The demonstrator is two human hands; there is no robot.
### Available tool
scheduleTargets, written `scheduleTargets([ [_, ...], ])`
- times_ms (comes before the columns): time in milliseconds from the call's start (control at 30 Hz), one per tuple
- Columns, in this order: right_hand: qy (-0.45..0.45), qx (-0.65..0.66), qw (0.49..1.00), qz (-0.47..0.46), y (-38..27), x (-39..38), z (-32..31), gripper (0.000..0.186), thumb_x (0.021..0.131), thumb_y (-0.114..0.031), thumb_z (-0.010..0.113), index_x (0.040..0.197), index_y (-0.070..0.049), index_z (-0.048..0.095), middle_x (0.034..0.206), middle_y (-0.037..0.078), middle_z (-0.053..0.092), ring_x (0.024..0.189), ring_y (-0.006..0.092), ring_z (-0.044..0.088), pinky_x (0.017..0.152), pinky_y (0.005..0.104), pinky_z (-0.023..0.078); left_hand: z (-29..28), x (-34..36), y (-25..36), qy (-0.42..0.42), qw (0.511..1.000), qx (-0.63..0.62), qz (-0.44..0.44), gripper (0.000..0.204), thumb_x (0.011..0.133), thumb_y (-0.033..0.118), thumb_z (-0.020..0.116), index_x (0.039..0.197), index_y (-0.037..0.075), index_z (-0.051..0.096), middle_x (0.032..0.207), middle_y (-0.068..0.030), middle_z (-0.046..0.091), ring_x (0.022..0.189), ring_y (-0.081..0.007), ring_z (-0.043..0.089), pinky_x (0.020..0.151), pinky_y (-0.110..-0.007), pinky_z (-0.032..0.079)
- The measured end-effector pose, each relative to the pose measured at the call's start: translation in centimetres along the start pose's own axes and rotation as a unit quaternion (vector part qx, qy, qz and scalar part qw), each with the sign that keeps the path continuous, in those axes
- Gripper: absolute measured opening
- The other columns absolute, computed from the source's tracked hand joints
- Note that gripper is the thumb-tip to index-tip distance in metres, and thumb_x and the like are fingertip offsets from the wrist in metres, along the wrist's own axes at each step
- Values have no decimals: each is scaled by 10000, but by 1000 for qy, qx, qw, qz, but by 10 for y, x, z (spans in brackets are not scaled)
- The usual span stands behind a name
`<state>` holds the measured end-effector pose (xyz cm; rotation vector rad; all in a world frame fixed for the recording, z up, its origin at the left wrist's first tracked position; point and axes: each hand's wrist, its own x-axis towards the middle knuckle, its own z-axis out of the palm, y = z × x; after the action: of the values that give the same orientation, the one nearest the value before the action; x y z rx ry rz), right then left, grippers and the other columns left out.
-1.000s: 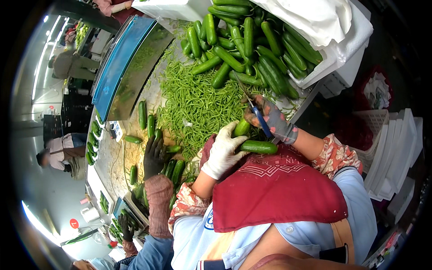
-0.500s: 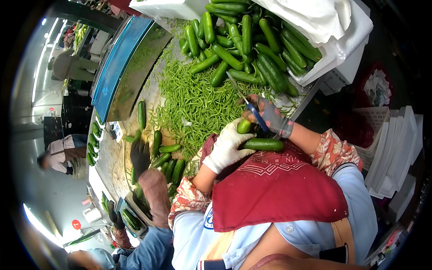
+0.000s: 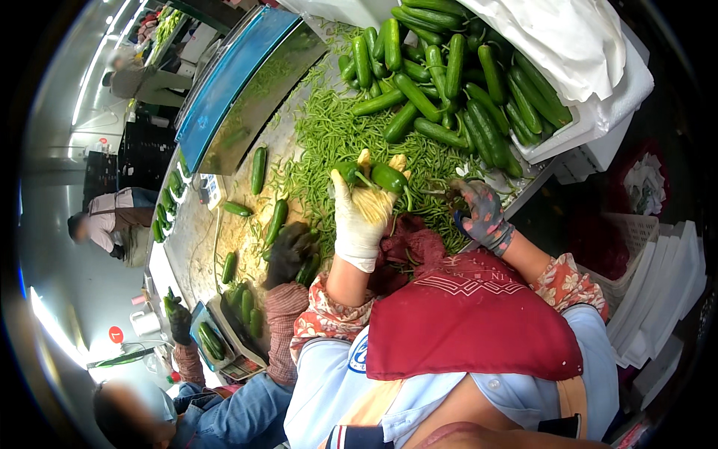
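Two cucumbers (image 3: 388, 178), glossy and blunt-ended, are sitting in the left hand (image 3: 362, 217), held over the beans (image 3: 325, 142). Head view: thin stems are curving off their near ends. The fingers are curling about both, thumb on the outer side; the thin white glove is wrinkling at the wrist and showing yellow across palm and fingertips.

Right hand (image 3: 486, 215), well apart from the left, is wearing a grey glove with pinkish patches. Its fingers are closing round scissors (image 3: 459, 219), handle of smooth blue; blade gap, cannot tell.

Beans, slim and slightly bent, are forming a tangled mat on the table (image 3: 241, 178), its surface stained yellowish toward the left. Beyond, a cucumber heap (image 3: 415, 97) of long, smooth cylinders is filling a white foam box (image 3: 598, 112) and spilling onto the beans. A creased white sheet (image 3: 557, 45) is draping the box. A co-worker's dark-gloved hand (image 3: 293, 254) is hovering among loose cucumbers; its grip, cannot tell.
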<state>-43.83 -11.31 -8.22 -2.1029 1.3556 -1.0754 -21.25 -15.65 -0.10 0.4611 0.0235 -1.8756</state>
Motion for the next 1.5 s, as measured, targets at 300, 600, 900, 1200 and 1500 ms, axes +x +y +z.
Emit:
scheduleTargets([
  [300, 6, 81, 996, 22, -8, 11, 5, 607, 819, -510, 486, 1169, -16, 532, 884, 154, 583, 767, 320, 547, 683, 385, 421, -11, 4, -23, 11, 999, -27, -13, 609, 844, 525, 506, 1158, 4, 491, 1230, -276, 433, 1168, -398, 420, 973, -489, 388],
  [600, -20, -74, 993, -89, -2, 35, -32, 432, 742, -316, 594, 1113, -97, 575, 753, 110, 563, 713, 297, 560, 651, 380, 457, 0, -10, -27, 65, 988, 67, -127, 668, 844, 570, 475, 1170, -13, 493, 1188, -207, 482, 1116, -336, 467, 950, -508, 400],
  [900, -59, -148, 976, -146, -2, 37, -29, 471, 709, -257, 550, 1148, -87, 537, 829, 115, 567, 746, 303, 551, 697, 406, 453, 5, -13, -34, 73, 985, 67, -142, 681, 851, 580, 450, 1168, -21, 501, 1160, -195, 514, 1094, -340, 486, 931, -510, 415],
  [1200, -129, -60, 986, -88, -9, 38, -13, 513, 778, -393, 488, 1184, -81, 524, 867, 139, 592, 772, 324, 585, 688, 400, 476, -5, -19, -34, 110, 986, 77, -96, 627, 841, 536, 508, 1147, -12, 522, 1133, -158, 519, 1073, -318, 484, 948, -506, 400],
  [1500, 49, 129, 985, 108, 26, -12, -32, 418, 779, -229, 585, 1166, -79, 534, 858, 136, 605, 806, 305, 581, 703, 364, 464, -65, -81, 94, 94, 954, -54, 278, 561, 858, 402, 529, 1297, 77, 401, 1364, -204, 341, 1264, -352, 329, 1026, -447, 352],
])
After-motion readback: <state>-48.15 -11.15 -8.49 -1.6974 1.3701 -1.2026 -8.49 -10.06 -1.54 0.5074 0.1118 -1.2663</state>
